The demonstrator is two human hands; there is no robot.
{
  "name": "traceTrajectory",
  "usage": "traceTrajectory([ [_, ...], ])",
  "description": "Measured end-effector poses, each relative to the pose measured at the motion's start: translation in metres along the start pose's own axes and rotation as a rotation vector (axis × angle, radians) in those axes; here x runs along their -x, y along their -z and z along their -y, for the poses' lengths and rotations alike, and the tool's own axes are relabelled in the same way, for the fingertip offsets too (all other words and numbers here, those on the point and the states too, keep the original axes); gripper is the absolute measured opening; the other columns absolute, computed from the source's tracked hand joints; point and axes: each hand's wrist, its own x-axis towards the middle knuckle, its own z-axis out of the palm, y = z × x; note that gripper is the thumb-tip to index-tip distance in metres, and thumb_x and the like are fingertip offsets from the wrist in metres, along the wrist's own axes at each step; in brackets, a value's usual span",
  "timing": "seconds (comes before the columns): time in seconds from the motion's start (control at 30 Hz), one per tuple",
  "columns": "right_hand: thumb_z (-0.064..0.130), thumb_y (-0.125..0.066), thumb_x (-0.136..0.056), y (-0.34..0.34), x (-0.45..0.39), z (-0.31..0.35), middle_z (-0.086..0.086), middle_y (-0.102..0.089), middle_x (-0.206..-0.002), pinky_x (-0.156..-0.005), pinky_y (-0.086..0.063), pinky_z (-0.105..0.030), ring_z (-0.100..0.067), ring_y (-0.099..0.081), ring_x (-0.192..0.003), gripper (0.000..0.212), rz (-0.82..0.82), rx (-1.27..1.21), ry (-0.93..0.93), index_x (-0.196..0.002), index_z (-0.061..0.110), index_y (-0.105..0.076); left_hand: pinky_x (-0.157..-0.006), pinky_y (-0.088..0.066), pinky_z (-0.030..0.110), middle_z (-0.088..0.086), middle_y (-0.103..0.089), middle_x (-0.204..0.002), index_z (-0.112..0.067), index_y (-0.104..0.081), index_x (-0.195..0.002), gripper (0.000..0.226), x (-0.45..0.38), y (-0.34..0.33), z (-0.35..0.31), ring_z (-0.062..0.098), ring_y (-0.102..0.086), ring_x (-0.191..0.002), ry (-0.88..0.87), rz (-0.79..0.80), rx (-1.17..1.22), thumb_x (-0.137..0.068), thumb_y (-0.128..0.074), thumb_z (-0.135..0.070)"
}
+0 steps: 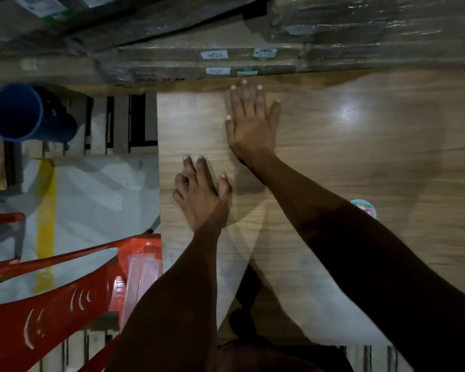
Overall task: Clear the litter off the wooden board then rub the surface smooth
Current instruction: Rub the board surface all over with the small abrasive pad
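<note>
Wooden board (346, 162) lies flat and fills the right and middle of the view, its left edge above the floor, its far edge against a stack of wrapped packages (226, 60). Both hands hold nothing and are spread on the wood. The right hand (253, 124) lies palm down with straight fingers near the far edge. The left hand (202, 191) rests nearer, close to the left edge, its fingers a little bent; I judge it braces the body while the right one wipes. Flat palms suit rubbing, so the smoothing seems in hand. One piece of litter perhaps remains: a small round greenish lid (365, 208), partly hidden behind the right forearm. A red plastic chair (65, 291) stands beside the board, with a clear pack (142, 275) on it.
</note>
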Motion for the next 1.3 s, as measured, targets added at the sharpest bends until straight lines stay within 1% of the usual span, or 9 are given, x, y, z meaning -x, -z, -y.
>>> traceTrajectory([
  [0.1, 0.045, -0.028, -0.104, 0.005, -0.011, -0.023, -0.004, -0.015, -0.173, -0.125, -0.011, -0.059, -0.031, -0.013, -0.159, 0.065, 0.004, 0.044, 0.158, -0.164, 0.025, -0.018, -0.109, -0.028, 0.054, 0.004, -0.021, -0.168, -0.027, -0.033, -0.152, 0.065, -0.001, 0.0, -0.002, 0.035, -0.029, -0.14, 0.002, -0.013, -0.002, -0.096, -0.049, -0.054],
  [0.27, 0.045, -0.025, -0.104, 0.013, -0.021, -0.034, -0.009, -0.016, -0.172, -0.124, -0.011, -0.061, -0.036, -0.014, -0.158, 0.064, -0.071, -0.014, -0.169, -0.164, 0.022, -0.02, -0.109, -0.028, 0.054, 0.003, -0.021, -0.168, -0.027, -0.032, -0.153, 0.064, -0.001, -0.001, -0.001, 0.035, -0.029, -0.14, 0.006, -0.015, -0.014, -0.097, -0.048, -0.055],
  [0.43, 0.044, -0.028, -0.103, 0.011, -0.016, -0.037, -0.004, -0.018, -0.172, -0.123, -0.014, -0.063, -0.031, -0.015, -0.158, 0.063, 0.005, 0.068, 0.23, -0.163, 0.025, -0.022, -0.11, -0.027, 0.055, 0.002, -0.02, -0.168, -0.028, -0.031, -0.153, 0.065, 0.0, -0.001, -0.002, 0.035, -0.028, -0.141, 0.009, -0.014, 0.0, -0.097, -0.048, -0.055],
  [0.6, 0.045, -0.026, -0.104, 0.012, -0.015, -0.04, -0.008, -0.019, -0.171, -0.125, -0.014, -0.058, -0.034, -0.017, -0.157, 0.064, -0.086, -0.022, -0.161, -0.163, 0.022, -0.023, -0.111, -0.027, 0.056, 0.003, -0.02, -0.168, -0.028, -0.031, -0.153, 0.065, 0.001, -0.001, -0.001, 0.035, -0.029, -0.142, 0.011, -0.019, 0.003, -0.097, -0.048, -0.055],
  [0.67, 0.045, -0.026, -0.104, 0.013, -0.013, -0.038, -0.007, -0.016, -0.172, -0.124, -0.011, -0.061, -0.035, -0.014, -0.158, 0.064, -0.079, -0.028, -0.17, -0.164, 0.022, -0.021, -0.111, -0.027, 0.056, 0.002, -0.02, -0.169, -0.028, -0.031, -0.154, 0.065, 0.0, -0.001, -0.001, 0.035, -0.028, -0.142, 0.01, -0.017, 0.004, -0.097, -0.048, -0.056],
  [0.77, 0.045, -0.024, -0.105, 0.014, -0.01, -0.051, -0.004, -0.014, -0.173, -0.124, -0.011, -0.063, -0.031, -0.012, -0.159, 0.064, -0.034, 0.034, 0.005, -0.164, 0.024, -0.018, -0.111, -0.026, 0.056, 0.003, -0.019, -0.169, -0.027, -0.031, -0.154, 0.065, 0.0, -0.001, -0.001, 0.035, -0.028, -0.142, 0.002, -0.011, 0.009, -0.098, -0.048, -0.055],
  [0.93, 0.046, -0.023, -0.104, 0.013, -0.001, -0.062, -0.009, -0.014, -0.172, -0.125, -0.011, -0.06, -0.036, -0.011, -0.158, 0.066, -0.109, -0.045, -0.28, -0.165, 0.022, -0.017, -0.11, -0.027, 0.055, 0.003, -0.019, -0.169, -0.027, -0.032, -0.154, 0.064, 0.001, 0.0, -0.001, 0.035, -0.027, -0.142, -0.006, -0.018, 0.011, -0.099, -0.048, -0.055],
  [1.13, 0.047, -0.024, -0.106, 0.013, 0.012, -0.079, -0.005, -0.011, -0.173, -0.122, -0.012, -0.068, -0.034, -0.008, -0.159, 0.064, 0.0, 0.061, 0.145, -0.165, 0.024, -0.015, -0.109, -0.027, 0.055, 0.003, -0.019, -0.169, -0.027, -0.031, -0.154, 0.064, 0.002, 0.001, -0.002, 0.035, -0.026, -0.143, -0.014, -0.01, 0.011, -0.099, -0.047, -0.055],
  [1.3, 0.045, -0.025, -0.106, 0.014, 0.011, -0.085, -0.006, -0.011, -0.173, -0.124, -0.012, -0.063, -0.036, -0.011, -0.159, 0.063, -0.109, -0.055, -0.265, -0.165, 0.024, -0.016, -0.109, -0.027, 0.055, 0.005, -0.02, -0.168, -0.026, -0.033, -0.153, 0.063, 0.003, 0.002, -0.003, 0.036, -0.027, -0.142, -0.019, -0.019, 0.011, -0.099, -0.047, -0.054],
])
